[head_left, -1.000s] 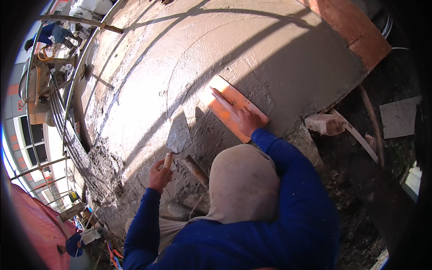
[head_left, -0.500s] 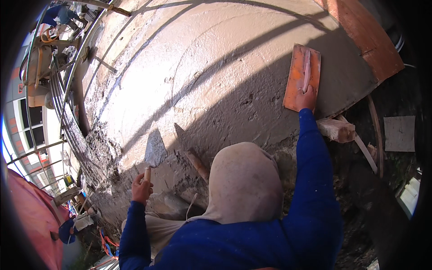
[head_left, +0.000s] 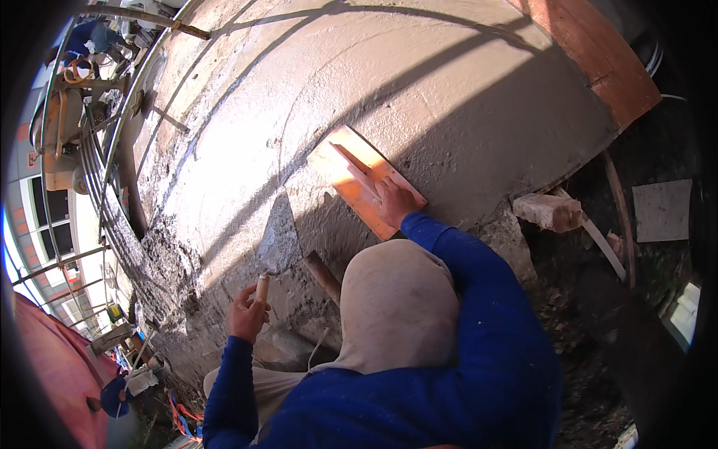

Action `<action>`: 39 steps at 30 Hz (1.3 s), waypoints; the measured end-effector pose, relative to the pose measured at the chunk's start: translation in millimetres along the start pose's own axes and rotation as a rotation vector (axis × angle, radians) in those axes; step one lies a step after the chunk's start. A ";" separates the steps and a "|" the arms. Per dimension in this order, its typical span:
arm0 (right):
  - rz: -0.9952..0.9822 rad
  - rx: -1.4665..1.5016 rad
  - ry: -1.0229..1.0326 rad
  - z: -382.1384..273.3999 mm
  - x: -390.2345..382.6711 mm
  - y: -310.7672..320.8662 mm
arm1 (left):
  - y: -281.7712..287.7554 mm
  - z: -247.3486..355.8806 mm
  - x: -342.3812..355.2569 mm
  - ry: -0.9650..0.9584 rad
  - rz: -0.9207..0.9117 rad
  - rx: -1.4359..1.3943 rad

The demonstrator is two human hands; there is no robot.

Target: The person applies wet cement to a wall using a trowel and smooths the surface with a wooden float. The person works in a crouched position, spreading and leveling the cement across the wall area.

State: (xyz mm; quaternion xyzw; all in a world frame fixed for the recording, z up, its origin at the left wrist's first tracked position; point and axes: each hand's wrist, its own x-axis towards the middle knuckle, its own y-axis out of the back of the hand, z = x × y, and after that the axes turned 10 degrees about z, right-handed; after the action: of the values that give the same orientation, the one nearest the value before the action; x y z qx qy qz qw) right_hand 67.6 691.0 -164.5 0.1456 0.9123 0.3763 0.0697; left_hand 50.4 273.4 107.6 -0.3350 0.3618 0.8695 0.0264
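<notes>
My right hand [head_left: 395,203] is closed round the handle of an orange plastering float [head_left: 368,163], a long rectangular board with a raised grip. The float lies flat over the wet grey mortar [head_left: 479,142], at the border of sun and shade. In my left hand [head_left: 249,313] is the light wooden handle of a pointed trowel [head_left: 278,238]. Grey mortar coats its blade, which points away from me, close to the mortar surface. I cannot tell if the blade touches it. A rounded shape in beige cloth [head_left: 400,307] hides part of the surface between my arms.
A short dark pipe or stick [head_left: 323,277] projects between the trowel and the beige cloth. An orange-brown sheet [head_left: 598,60] borders the mortar at far right, with a wood block [head_left: 550,212] nearer. Metal bars [head_left: 112,209] stand left; a person [head_left: 93,37] bends at far left.
My right hand has swept the float left and nearer, turning it so its far end tilts left. The trowel has shifted slightly right in my left hand.
</notes>
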 end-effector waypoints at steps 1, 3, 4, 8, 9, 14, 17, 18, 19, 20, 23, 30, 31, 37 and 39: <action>-0.051 0.011 0.064 -5.6 -4.0 -5.5 | -2.3 1.9 -2.7 -0.003 -0.012 0.007; -0.162 -0.006 0.086 -9.4 -6.3 -11.1 | -9.4 7.7 -6.7 -0.030 -0.016 0.017; -0.223 -0.013 0.105 -13.0 -5.9 -11.4 | -9.6 8.1 -9.9 -0.038 -0.012 0.018; -0.180 -0.087 0.136 3.7 -7.6 6.3 | -7.8 7.0 -16.4 -0.051 -0.028 0.018; -0.136 -0.092 0.132 18.4 -5.8 11.5 | -7.6 9.5 -16.8 -0.058 -0.038 0.029; 0.092 -0.212 -0.006 71.1 11.9 71.0 | -2.6 4.4 -18.7 -0.065 -0.028 0.052; 0.219 -0.303 -0.183 103.3 27.8 121.6 | -3.9 -1.3 -15.4 -0.076 -0.020 0.072; 0.276 -0.326 -0.255 115.5 32.9 134.1 | -8.7 0.9 -14.5 -0.092 -0.029 0.097; 0.331 -0.349 -0.326 128.1 37.8 143.6 | -14.5 3.4 -13.8 -0.107 -0.038 0.122; 0.416 -0.369 -0.378 140.1 42.4 151.4 | -21.2 7.8 -14.9 -0.113 -0.056 0.128; 0.602 -0.369 -0.548 171.0 49.5 169.8 | -42.5 19.4 -18.6 -0.138 -0.112 0.181; 0.700 -0.291 -0.623 190.2 28.9 174.9 | -120.9 57.0 -4.5 -0.596 -0.219 0.527; 0.687 -0.280 -0.594 186.9 27.0 172.6 | -136.0 60.6 2.3 -0.680 -0.221 0.544; 0.656 -0.207 -0.522 172.9 18.0 161.8 | -227.7 95.1 38.8 -0.811 -0.279 0.602; 0.648 -0.201 -0.501 170.8 13.6 161.4 | -243.7 113.8 36.8 -0.791 -0.201 0.624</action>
State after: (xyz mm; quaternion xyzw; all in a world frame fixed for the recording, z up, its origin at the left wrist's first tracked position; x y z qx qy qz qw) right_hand 129.5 918.0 -171.4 0.5043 0.7330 0.4189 0.1813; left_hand 28.0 519.3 -5.1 0.0101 0.5324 0.7735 0.3437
